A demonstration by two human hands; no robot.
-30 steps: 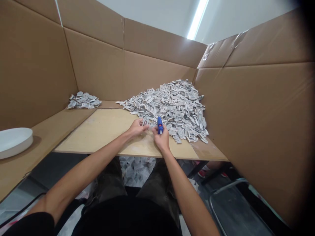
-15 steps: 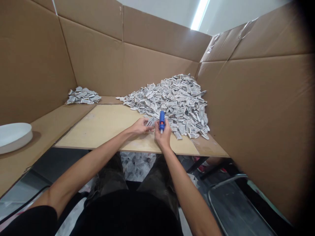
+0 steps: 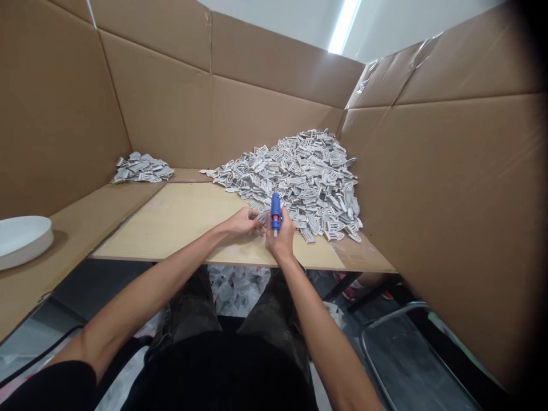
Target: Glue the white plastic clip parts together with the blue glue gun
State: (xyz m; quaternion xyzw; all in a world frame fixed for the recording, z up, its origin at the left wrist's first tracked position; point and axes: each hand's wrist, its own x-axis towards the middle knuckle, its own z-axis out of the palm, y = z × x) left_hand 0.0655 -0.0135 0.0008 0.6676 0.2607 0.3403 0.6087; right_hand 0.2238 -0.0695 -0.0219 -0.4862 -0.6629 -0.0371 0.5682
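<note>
My right hand (image 3: 280, 237) is wrapped round a blue glue gun (image 3: 276, 204), whose nose points away from me at the pile. A short pale stick shows at its near end. Close beside it, my left hand (image 3: 245, 221) pinches a slotted grey-white plastic piece (image 3: 260, 217), its tip near the gun. The fingers partly cover this piece. Just beyond both hands rises a big heap of similar slotted pieces (image 3: 299, 165). Both hands are over the front part of the pale board (image 3: 171, 222).
A smaller heap of pieces (image 3: 143, 168) lies at the back left. A white round dish (image 3: 25, 242) stands on the left side. Tall cardboard walls (image 3: 274, 108) enclose the table. A metal-framed chair (image 3: 411, 354) is at lower right, and a person's red shoes (image 3: 349, 292) show beneath the table.
The glue gun has shifted slightly left, nearer my left hand. The piece in my left hand has turned a little and shows less of its face. The view has also shifted slightly.
</note>
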